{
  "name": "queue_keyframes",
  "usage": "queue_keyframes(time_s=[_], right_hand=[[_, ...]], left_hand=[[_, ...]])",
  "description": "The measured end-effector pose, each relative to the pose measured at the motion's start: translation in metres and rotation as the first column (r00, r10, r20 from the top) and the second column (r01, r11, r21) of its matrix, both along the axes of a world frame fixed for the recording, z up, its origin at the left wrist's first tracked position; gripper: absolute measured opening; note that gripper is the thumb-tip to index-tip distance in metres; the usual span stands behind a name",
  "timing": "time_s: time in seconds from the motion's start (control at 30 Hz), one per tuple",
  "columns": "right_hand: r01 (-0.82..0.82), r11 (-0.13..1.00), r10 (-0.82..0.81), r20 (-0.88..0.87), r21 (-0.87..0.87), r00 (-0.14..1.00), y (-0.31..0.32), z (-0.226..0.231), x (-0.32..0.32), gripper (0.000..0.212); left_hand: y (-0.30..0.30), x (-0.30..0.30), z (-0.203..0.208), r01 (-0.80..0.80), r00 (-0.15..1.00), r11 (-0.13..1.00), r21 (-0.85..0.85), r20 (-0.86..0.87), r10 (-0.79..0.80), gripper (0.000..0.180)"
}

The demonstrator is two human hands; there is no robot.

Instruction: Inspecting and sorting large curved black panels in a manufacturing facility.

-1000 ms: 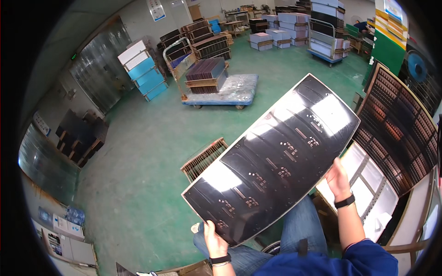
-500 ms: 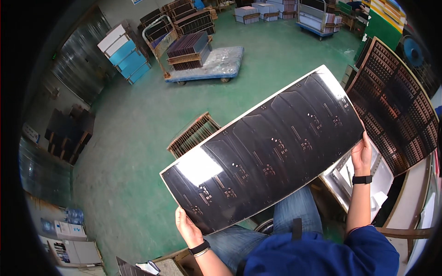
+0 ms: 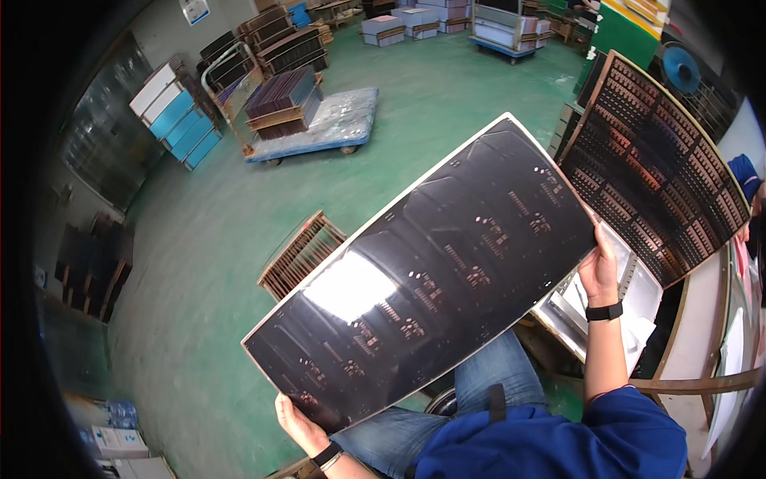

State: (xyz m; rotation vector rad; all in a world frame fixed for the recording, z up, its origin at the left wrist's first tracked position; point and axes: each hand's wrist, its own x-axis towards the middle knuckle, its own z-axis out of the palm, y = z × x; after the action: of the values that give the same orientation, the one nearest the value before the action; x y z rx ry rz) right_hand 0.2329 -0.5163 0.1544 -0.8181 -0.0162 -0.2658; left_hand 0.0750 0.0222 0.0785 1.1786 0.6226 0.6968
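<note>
Big dark glossy sheet [image 3: 435, 275] held up over lap, tilted. Left hand [image 3: 297, 421] grips its lower corner, right hand [image 3: 600, 267] grips the far right edge. Edge-only hold w/ glare: sheet could flex, slip, or clip the copper-patterned panel [image 3: 662, 168] just beside.

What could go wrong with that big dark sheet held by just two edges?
The dark sheet is gripped only by the left hand and right hand at opposite ends; it might sag or slip. Its far corner sits close to the leaning brown panel and could scrape it.
</note>
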Motion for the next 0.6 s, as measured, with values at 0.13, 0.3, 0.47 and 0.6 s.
queue_keyframes(time_s=[0.13,0.3,0.47,0.6], right_hand=[[-0.007,0.997,0.006,-0.019,-0.073,1.000,0.005,0.003,-0.002,0.037],[-0.012,0.991,0.009,-0.021,-0.136,1.000,0.007,0.005,-0.006,0.036],[-0.011,0.986,0.002,-0.056,-0.164,0.998,0.020,0.015,-0.008,0.033],[-0.054,0.966,0.037,-0.071,-0.252,0.997,0.010,0.014,-0.007,0.039]], left_hand=[[0.011,-0.006,-0.007,-0.030,0.999,1.000,0.005,-0.035,0.030,0.015],[0.014,-0.011,-0.006,-0.007,0.999,1.000,0.016,-0.051,0.008,0.016],[0.018,-0.016,-0.007,-0.027,0.994,0.999,0.038,-0.104,0.031,0.017],[0.026,-0.023,-0.006,-0.003,0.995,0.999,0.035,-0.100,0.007,0.021]])
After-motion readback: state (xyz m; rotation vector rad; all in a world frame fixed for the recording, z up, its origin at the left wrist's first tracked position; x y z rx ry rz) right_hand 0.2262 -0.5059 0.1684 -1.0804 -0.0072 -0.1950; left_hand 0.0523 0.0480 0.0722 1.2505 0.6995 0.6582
